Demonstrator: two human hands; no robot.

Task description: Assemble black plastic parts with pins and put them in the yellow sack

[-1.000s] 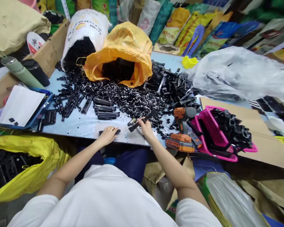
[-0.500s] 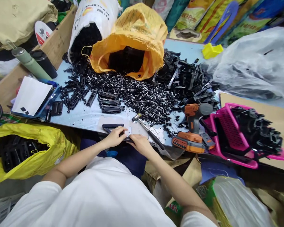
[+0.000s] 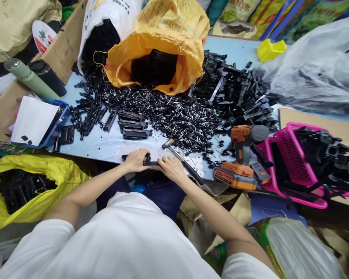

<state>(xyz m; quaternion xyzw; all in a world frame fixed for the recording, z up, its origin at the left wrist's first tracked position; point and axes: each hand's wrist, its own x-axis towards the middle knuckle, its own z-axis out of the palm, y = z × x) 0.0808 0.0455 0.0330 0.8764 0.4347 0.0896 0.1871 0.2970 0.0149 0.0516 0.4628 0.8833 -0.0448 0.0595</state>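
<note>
At the table's front edge my left hand (image 3: 136, 159) is closed around a long black plastic part (image 3: 151, 163). My right hand (image 3: 172, 168) grips the right end of that same part. The black end of a piece (image 3: 124, 157) sticks out left of my left hand; whether it belongs to the held part I cannot tell. Just right of my right hand lies a hammer (image 3: 186, 161) with a black handle, beside several small white discs (image 3: 198, 167). Behind my hands several long black parts (image 3: 135, 124) lie in a neat stack.
A heap of black-headed pins (image 3: 180, 120) spreads before an orange sack (image 3: 192, 58) and a white sack (image 3: 116, 15). To the right stand an orange cordless drill (image 3: 240, 155) and a pink basket (image 3: 296, 162) of black parts. A yellow bag (image 3: 72, 182) hangs lower left.
My left hand has moved from a raised pinch down onto the black part. The angled black pieces beside it are now mostly covered. The view has shifted slightly.
</note>
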